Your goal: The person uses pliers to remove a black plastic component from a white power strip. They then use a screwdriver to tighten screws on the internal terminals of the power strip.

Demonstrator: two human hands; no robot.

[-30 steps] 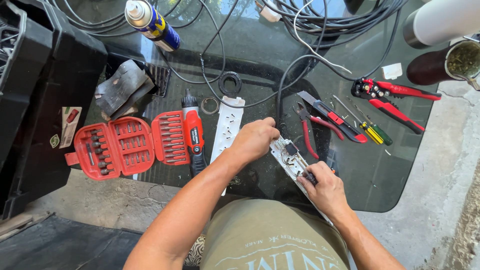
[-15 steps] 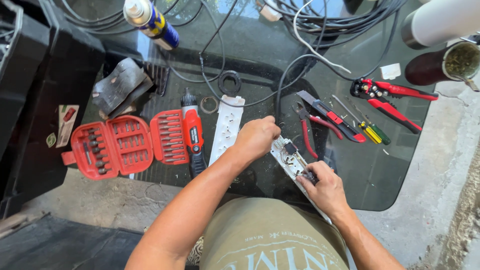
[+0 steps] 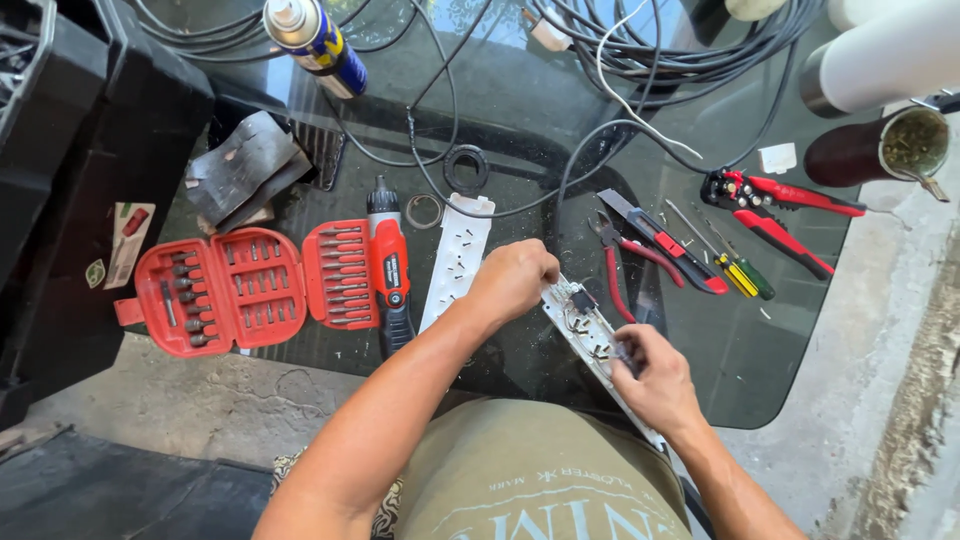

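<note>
An opened white power strip base (image 3: 585, 328) lies slanted on the dark glass table (image 3: 800, 350), its wiring and metal contacts showing. My left hand (image 3: 515, 280) curls over its upper end and grips it. My right hand (image 3: 655, 380) pinches the strip lower down, fingertips in the open channel. The strip's white cover (image 3: 457, 262) with socket holes lies just left of my left hand. A black cable (image 3: 560, 200) runs from the strip's top toward the far side of the table.
A red electric screwdriver (image 3: 388, 268) and an open red bit case (image 3: 240, 290) lie at left. Red pliers (image 3: 625, 270), a utility knife (image 3: 665, 240), small screwdrivers (image 3: 735, 270) and a red wire stripper (image 3: 775, 205) lie at right. A spray can (image 3: 315, 45), coiled cables (image 3: 660, 45) and a cup (image 3: 880, 150) sit farther back.
Both hands stay on the power strip base with only slight finger shifts. The view has shifted a little.
</note>
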